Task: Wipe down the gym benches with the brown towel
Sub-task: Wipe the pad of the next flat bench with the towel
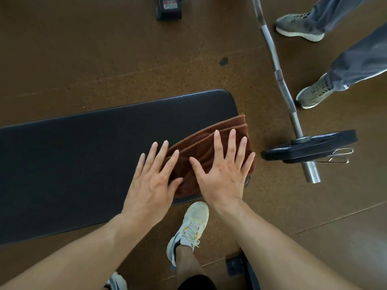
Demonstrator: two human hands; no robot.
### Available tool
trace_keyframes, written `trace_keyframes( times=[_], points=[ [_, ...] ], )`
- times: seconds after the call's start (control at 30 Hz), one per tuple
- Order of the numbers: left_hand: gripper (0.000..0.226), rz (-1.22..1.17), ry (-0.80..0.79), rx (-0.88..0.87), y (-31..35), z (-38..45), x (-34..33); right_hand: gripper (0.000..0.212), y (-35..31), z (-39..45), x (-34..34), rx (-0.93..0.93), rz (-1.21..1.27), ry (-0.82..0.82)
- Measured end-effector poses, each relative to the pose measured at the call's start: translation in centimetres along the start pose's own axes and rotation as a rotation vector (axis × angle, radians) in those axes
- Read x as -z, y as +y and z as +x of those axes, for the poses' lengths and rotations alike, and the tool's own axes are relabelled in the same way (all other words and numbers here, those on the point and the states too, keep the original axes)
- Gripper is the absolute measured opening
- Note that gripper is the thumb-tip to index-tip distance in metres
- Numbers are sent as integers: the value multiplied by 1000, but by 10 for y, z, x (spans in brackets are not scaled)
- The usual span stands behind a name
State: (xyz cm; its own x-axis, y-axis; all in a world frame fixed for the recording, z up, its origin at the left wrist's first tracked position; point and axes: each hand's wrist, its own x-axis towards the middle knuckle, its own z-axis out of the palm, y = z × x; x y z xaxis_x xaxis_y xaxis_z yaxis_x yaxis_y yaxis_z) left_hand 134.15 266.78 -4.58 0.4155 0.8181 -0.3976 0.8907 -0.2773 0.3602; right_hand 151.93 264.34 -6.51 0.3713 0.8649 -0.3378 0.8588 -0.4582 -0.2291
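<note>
Our legs: the nearest things in view; our white sneaker (191, 231) stands on the brown floor (83, 49) just below the bench edge, and a second shoe (116, 282) is cut off by the bottom of the frame.
Dark bracket: a black metal part (235, 266) shows beside our right forearm, mostly hidden, so we cannot tell what it belongs to.
Left hand: our left hand (151, 181) lies flat with fingers spread and straight; the inner fingers rest on the towel's left edge, the outer ones on the bare pad.
Right hand: our right hand (225, 170) is also flat and spread, pressing down on the middle of the towel, gripping nothing.
Brown towel: the folded brown towel (206, 143) sits at the right end of the bench, its layered edges fanned out beyond our fingertips; its near part is covered by our hands.
Gym bench: the black padded bench (94, 147) runs off the left side of the frame, so we see only its right end.
Curl bar: a bent steel curl bar (278, 74) lies on the floor right of the bench, carrying a black weight plate (310, 147) with a spring clip (339, 155); its far end leaves the frame.
Bystander: two grey-green shoes (299, 26) and grey trouser legs (360, 61) stand past the bar, the body cut off.
Far machine: a black base with a label (168, 7) sits at the top edge; the print is unreadable.
</note>
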Motion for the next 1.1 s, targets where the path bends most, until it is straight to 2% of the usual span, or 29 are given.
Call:
trace_keyframes(
  times=[0.1,0.2,0.33,0.4,0.47,0.57,0.67,0.73,0.83,0.9,1.03,1.1],
  points=[
    [71,84,41,39,-2,18,-5,83,8,27,5,61,-10,17],
    [72,87,82,16,2,39,-7,82,14,43,6,38,2,40],
    [66,-84,147,14,-4,41,-2,79,-5,44,0,-103,104,109],
    [61,-175,204,31,-21,29,4,78,-29,37,-8,-188,137,161],
    [59,-232,249,50,-48,8,11,81,-68,23,-19,-200,156,148],
    [61,-281,250,117,-105,-31,24,89,-148,-9,-44,32,131,67],
    [66,-272,241,254,-164,-68,40,79,-220,-35,-74,363,57,-67],
    [73,-243,208,325,-192,-89,49,71,-240,-32,-81,538,-10,-124],
    [82,-214,108,281,-211,-108,58,64,-234,-5,-69,741,-139,-148],
    [89,-207,8,246,-214,-110,69,61,-216,17,-58,646,-149,-128],
    [127,-11,-174,205,-219,-102,88,61,-163,39,-28,-112,5,54],
    [141,101,-216,194,-220,-93,92,65,-147,34,-21,-349,71,67]
  ],
)
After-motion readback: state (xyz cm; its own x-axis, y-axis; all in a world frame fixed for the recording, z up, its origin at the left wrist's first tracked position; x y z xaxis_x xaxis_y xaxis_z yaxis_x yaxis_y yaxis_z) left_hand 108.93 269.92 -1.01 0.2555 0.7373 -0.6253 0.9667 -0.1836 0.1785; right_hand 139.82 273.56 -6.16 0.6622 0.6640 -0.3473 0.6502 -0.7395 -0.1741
